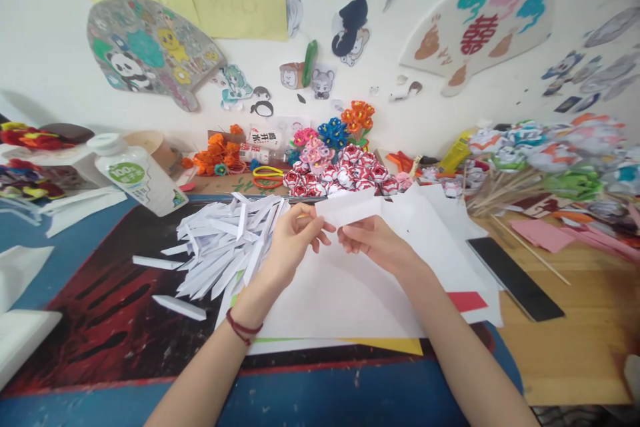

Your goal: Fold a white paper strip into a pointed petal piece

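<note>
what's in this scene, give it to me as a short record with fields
left hand: holds one end of a white paper strip, red cord bracelet on its wrist
right hand: at the strip's other end
beneath the hands: large white sheets, yellow and green edges showing
left of the sheets: pile of folded white strips, two lying apart
right of the sheets: dark flat slab, pink paper
behind: red-and-white paper flowers, white bottle at left
wall: two decorated fan shapes, cutouts
</note>
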{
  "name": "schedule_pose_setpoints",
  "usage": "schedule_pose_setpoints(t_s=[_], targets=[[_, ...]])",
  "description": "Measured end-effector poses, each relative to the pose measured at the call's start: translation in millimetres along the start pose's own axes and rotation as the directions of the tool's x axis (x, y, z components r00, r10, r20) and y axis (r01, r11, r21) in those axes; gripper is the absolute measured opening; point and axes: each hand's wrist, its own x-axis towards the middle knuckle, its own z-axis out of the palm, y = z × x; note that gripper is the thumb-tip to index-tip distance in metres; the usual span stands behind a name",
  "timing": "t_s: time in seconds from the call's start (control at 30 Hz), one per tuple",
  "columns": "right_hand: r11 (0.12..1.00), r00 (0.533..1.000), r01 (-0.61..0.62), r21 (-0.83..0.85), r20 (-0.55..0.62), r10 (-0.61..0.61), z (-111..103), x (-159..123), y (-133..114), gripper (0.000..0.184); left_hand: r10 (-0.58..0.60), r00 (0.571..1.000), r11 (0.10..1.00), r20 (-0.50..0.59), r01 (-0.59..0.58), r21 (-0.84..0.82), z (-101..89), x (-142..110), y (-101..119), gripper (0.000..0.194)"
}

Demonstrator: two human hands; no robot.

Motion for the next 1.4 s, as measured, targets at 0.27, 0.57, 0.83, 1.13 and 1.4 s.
schedule_pose_setpoints(t_s=[0.27, 0.57, 0.83, 1.13, 1.4], targets=[[0.973, 0.987, 0.080, -0.216, -0.119, -0.108, -4.0, 2.5, 1.4, 0.026, -0.057, 0.998, 0.973, -0.023, 0.061, 0.224, 0.5, 0.9, -1.7, 0.023], [0.952, 0.973, 0.155, -0.264, -0.129, -0.193, 1.4, 4.1, 2.0, 0.034, -0.066, 0.995, 0.908, 0.078, 0.028, 0.419, -0.1, 0.4, -12.0, 0.019], [0.958, 0.958, 0.138, -0.252, -0.211, -0.193, -8.4, 4.8, 4.0, 0.036, 0.320, 0.890, 0.330, 0.325, -0.426, 0.842, -18.2, -1.6, 8.1, 0.054], [0.948, 0.964, 0.142, -0.283, -0.178, -0.197, -10.3, 3.2, 2.0, 0.035, 0.382, 0.680, -0.177, 0.626, -0.611, 0.772, -22.7, -5.8, 2.1, 0.025], [0.940, 0.969, 0.176, -0.292, -0.116, -0.217, -7.7, 3.2, 3.2, 0.031, 0.389, 0.723, -0.070, 0.572, -0.595, 0.800, -18.1, -3.0, -1.1, 0.019]])
